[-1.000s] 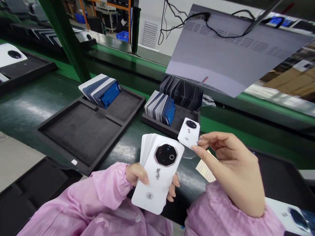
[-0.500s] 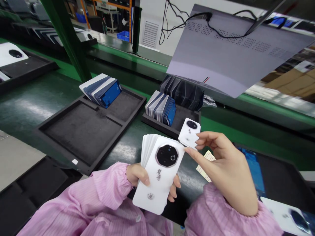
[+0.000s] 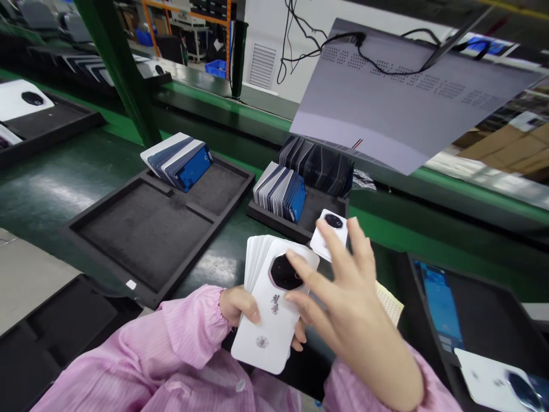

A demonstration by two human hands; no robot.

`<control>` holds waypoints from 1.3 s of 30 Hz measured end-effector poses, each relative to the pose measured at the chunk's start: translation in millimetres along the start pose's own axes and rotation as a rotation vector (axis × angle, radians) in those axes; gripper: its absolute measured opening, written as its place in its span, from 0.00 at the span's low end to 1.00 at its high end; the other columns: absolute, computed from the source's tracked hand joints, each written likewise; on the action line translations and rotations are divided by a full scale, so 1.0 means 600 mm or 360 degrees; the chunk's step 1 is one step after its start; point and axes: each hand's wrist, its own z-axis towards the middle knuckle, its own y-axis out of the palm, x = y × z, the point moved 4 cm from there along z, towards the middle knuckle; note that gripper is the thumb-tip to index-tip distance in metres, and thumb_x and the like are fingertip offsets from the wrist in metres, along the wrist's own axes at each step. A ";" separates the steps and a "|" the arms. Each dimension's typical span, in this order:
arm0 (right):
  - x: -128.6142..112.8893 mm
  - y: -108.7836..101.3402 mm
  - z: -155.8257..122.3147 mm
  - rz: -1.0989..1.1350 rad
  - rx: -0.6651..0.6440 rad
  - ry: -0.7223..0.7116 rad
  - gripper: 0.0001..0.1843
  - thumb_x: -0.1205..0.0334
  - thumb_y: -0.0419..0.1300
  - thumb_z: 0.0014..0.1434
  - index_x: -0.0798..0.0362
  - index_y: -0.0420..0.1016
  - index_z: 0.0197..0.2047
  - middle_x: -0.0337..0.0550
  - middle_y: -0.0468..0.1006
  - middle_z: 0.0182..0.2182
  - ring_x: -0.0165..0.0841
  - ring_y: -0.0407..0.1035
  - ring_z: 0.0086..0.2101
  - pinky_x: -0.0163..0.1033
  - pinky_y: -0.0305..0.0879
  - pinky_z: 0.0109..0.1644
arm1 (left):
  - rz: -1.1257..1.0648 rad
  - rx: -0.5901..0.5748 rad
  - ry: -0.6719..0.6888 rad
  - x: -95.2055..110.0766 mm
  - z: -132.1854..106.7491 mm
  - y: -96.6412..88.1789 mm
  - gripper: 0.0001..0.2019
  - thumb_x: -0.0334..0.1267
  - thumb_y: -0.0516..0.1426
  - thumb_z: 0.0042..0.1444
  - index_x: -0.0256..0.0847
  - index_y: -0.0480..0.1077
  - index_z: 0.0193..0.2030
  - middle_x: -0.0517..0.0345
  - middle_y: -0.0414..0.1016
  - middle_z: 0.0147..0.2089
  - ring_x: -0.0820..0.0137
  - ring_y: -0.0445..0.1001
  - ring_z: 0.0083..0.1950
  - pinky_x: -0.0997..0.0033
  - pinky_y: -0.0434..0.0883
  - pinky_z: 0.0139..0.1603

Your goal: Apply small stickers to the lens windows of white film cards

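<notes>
Left hand [image 3: 241,304]: closed round a fanned stack of white phone back covers [image 3: 268,337], thumb across the front, fingertips showing past the far edge. The stack is held above the near edge of the green worktop [image 3: 223,269], top cover facing up, its octagonal black camera module [image 3: 279,271] partly hidden.

Right hand [image 3: 351,309]: fingers spread wide, nothing visibly pinched. Index finger lies over the camera module, thumb by the cover's right side. Contact or slight gap: cannot tell.

Beyond those fingers, another white back cover [image 3: 319,245], partly hidden, near the corner of a black tray [image 3: 322,201] with upright panels [image 3: 281,191]. To the left, a larger black tray [image 3: 141,234] with leaning panels [image 3: 184,163] at its far end. To the right, a dotted yellow sheet [image 3: 391,303] beside the wrist; then a tray [image 3: 493,303] with blue film [image 3: 441,300] and one more white cover [image 3: 484,369].

Risks, as judged: the covers look smooth and sit unevenly fanned under one thumb; a loosened grip could let the rear ones slide out. A fingertip dragged over the module could smudge or scratch it. A wide swing of the right wrist could catch the yellow sheet.
</notes>
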 end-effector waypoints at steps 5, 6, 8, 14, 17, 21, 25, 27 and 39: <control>-0.026 0.032 -0.009 -0.0216 -0.0149 -0.0032 0.22 0.55 0.57 0.57 0.52 0.66 0.54 0.55 0.51 0.63 0.67 0.26 0.61 0.78 0.40 0.51 | -0.0039 0.0063 0.0153 0.003 -0.010 -0.013 0.30 0.29 0.50 0.28 0.28 0.71 0.45 0.51 0.78 0.35 0.61 0.75 0.34 0.64 0.68 0.36; -0.026 0.034 -0.011 -0.0221 -0.0156 -0.0038 0.23 0.54 0.57 0.57 0.51 0.66 0.54 0.54 0.51 0.64 0.66 0.26 0.61 0.78 0.40 0.51 | -0.0034 0.0102 0.0207 0.003 -0.013 -0.017 0.30 0.27 0.50 0.29 0.29 0.70 0.46 0.54 0.78 0.33 0.62 0.76 0.32 0.64 0.68 0.36; -0.026 0.035 -0.014 -0.0213 -0.0163 -0.0052 0.23 0.53 0.56 0.57 0.50 0.66 0.55 0.52 0.51 0.64 0.65 0.26 0.61 0.77 0.42 0.51 | -0.0012 0.0141 0.0260 0.002 -0.018 -0.021 0.30 0.25 0.49 0.29 0.29 0.71 0.46 0.56 0.78 0.31 0.63 0.76 0.29 0.62 0.69 0.38; -0.033 0.030 -0.020 -0.0195 -0.0147 -0.0121 0.20 0.54 0.53 0.58 0.48 0.69 0.52 0.49 0.54 0.63 0.67 0.35 0.61 0.76 0.47 0.50 | -0.0063 0.0172 0.0219 -0.002 -0.024 -0.025 0.31 0.24 0.50 0.29 0.28 0.70 0.47 0.56 0.79 0.33 0.65 0.76 0.29 0.61 0.69 0.39; -0.036 0.030 -0.021 -0.0209 -0.0164 -0.0163 0.19 0.54 0.51 0.60 0.48 0.70 0.52 0.49 0.56 0.62 0.67 0.39 0.60 0.76 0.50 0.49 | -0.0063 0.0272 0.0165 -0.004 -0.025 -0.029 0.30 0.24 0.50 0.28 0.28 0.72 0.45 0.58 0.80 0.32 0.69 0.75 0.26 0.66 0.70 0.36; -0.037 0.027 -0.022 -0.0208 -0.0179 -0.0190 0.19 0.52 0.50 0.60 0.48 0.71 0.51 0.49 0.59 0.61 0.67 0.40 0.60 0.76 0.51 0.48 | -0.0070 0.0315 0.0149 -0.006 -0.025 -0.031 0.29 0.25 0.50 0.29 0.29 0.73 0.43 0.59 0.80 0.30 0.70 0.74 0.26 0.69 0.69 0.34; -0.040 0.026 -0.025 -0.0166 -0.0195 -0.0222 0.19 0.52 0.51 0.60 0.48 0.71 0.51 0.49 0.60 0.60 0.65 0.40 0.60 0.74 0.52 0.49 | -0.0094 0.0360 0.0136 -0.007 -0.025 -0.034 0.28 0.26 0.50 0.29 0.30 0.74 0.43 0.57 0.80 0.30 0.70 0.74 0.27 0.71 0.69 0.33; -0.042 0.027 -0.028 -0.0134 -0.0213 -0.0238 0.19 0.52 0.52 0.59 0.47 0.70 0.52 0.48 0.60 0.61 0.64 0.40 0.61 0.74 0.53 0.49 | -0.0089 0.0373 0.0136 -0.006 -0.025 -0.034 0.28 0.26 0.50 0.28 0.29 0.74 0.42 0.55 0.79 0.29 0.70 0.74 0.26 0.71 0.69 0.32; -0.048 0.026 -0.028 0.0160 -0.0263 -0.0252 0.19 0.60 0.60 0.54 0.50 0.71 0.50 0.52 0.60 0.60 0.63 0.38 0.61 0.76 0.49 0.52 | -0.0001 0.0509 0.0244 0.007 -0.022 -0.024 0.31 0.27 0.49 0.26 0.31 0.71 0.45 0.56 0.75 0.25 0.64 0.73 0.26 0.61 0.68 0.35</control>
